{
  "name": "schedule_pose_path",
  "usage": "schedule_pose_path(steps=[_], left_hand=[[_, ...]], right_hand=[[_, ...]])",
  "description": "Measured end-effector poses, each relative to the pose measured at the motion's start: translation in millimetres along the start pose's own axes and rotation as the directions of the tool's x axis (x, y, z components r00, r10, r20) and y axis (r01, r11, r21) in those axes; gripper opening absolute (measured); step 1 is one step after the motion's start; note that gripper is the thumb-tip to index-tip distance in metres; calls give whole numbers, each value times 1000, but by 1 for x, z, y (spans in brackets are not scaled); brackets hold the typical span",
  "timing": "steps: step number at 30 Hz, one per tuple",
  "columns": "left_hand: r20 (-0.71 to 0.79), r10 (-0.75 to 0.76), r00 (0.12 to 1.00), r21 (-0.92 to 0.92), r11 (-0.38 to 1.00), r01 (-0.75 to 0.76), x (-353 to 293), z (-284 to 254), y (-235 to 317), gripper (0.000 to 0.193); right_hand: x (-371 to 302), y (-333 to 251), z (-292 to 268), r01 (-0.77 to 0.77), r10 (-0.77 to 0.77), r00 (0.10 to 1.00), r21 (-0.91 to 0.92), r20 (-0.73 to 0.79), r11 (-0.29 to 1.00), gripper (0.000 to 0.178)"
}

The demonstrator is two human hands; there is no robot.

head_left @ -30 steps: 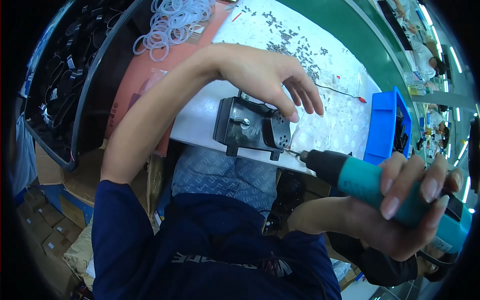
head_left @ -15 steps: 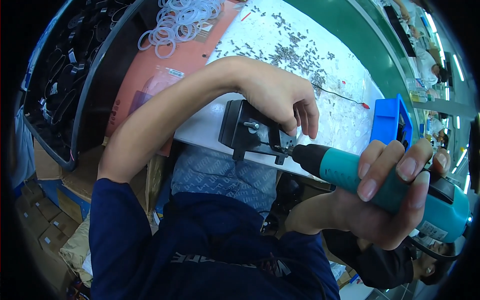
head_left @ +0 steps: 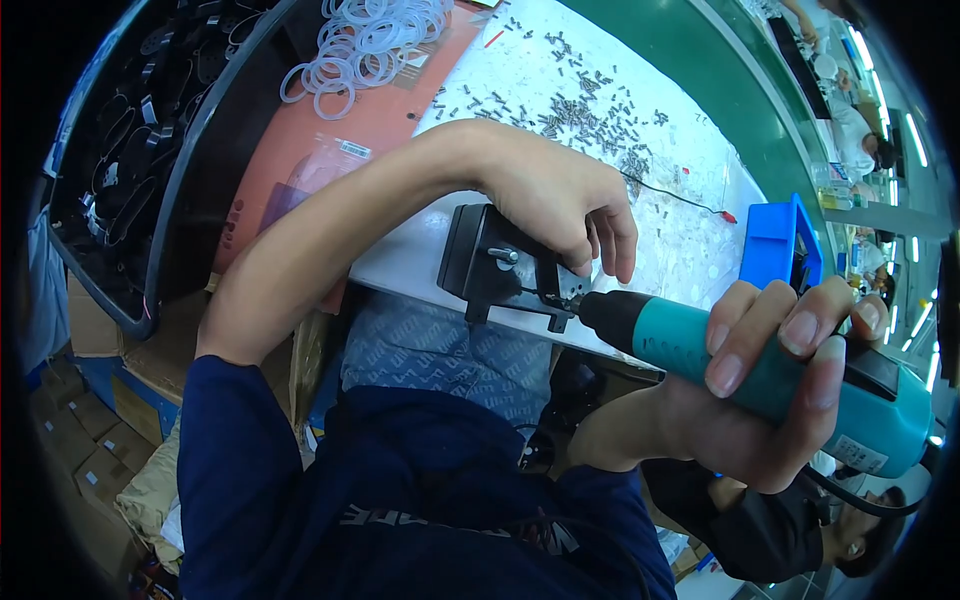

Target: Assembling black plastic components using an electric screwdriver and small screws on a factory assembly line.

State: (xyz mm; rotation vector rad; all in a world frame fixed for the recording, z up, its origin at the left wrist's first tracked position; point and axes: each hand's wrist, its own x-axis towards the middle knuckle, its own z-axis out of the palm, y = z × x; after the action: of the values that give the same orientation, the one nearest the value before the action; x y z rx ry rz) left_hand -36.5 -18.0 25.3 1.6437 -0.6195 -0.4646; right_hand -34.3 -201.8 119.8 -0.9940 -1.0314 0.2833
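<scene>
A black metal fixture [head_left: 482, 262] with a small silver toggle sits at the near edge of the white tabletop. Over its far right corner bends my left hand [head_left: 560, 195], the thumb pressed to the block and the fingers curled down its far side. My right hand [head_left: 770, 370] is wrapped round a teal electric screwdriver [head_left: 677, 337] with a black nose. The screwdriver's bit points left and meets the right end of the fixture, near a small metal piece; whether it sits in a screw is too small to tell.
Many small dark screws [head_left: 575, 110] lie scattered across the white tabletop [head_left: 690, 235]. Translucent rings [head_left: 375, 45] are heaped on an orange-pink board. At left stands a black bin [head_left: 165, 200] of dark parts; at right, a blue bin [head_left: 768, 240]. Another person [head_left: 750, 530] is at lower right.
The electric screwdriver and my right hand have shifted slightly left. My left hand stays in the same place on the fixture.
</scene>
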Motion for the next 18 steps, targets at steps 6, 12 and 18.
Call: schedule_pose_path(steps=[6,12,18], left_hand=[[-1,-4,1000,3,1000,4,0,0,2,37],[-6,-4,1000,15,1000,4,0,0,1,38],[-9,-17,1000,-1,1000,17,2,3,-1,38]], right_hand=[[1,0,-1,7,-7,1000,15,23,1000,33],[1,-3,1,-39,39,999,-48,4,998,30],[-2,-1,6,-39,35,998,-86,-49,995,27]])
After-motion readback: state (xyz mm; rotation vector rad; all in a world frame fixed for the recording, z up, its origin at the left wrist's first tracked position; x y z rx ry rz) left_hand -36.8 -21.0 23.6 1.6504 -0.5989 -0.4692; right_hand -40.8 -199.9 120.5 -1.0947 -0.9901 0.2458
